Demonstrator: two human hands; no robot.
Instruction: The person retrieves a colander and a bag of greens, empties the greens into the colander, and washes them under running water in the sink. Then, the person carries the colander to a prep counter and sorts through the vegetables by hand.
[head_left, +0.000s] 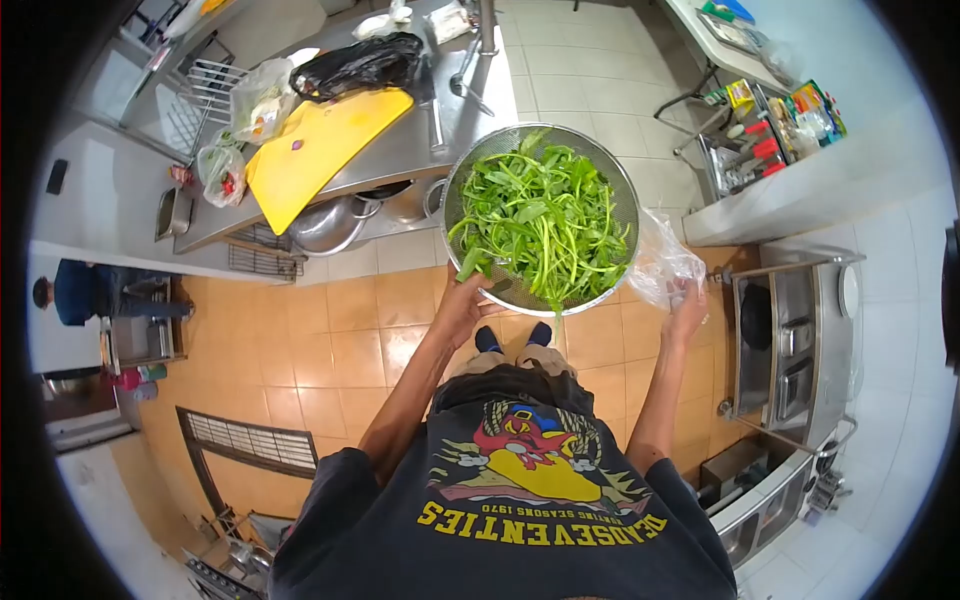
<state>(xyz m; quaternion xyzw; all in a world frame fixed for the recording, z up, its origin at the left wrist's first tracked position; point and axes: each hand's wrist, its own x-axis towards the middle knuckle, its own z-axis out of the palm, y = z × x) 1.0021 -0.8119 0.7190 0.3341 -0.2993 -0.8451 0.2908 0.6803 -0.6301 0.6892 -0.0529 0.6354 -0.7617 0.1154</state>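
Holding the strainer [602, 157] of greens [540, 215] appears to be the step in hand. The left hand [462, 303] is clamped on the strainer's near rim; the right hand [685, 306], well apart from it, grips a clear bag [662, 265] beside the strainer. The strainer is held above the floor [330, 312], near the end of the worktop [408, 143]. The next move probably calls for a level rim and a firm left grip.
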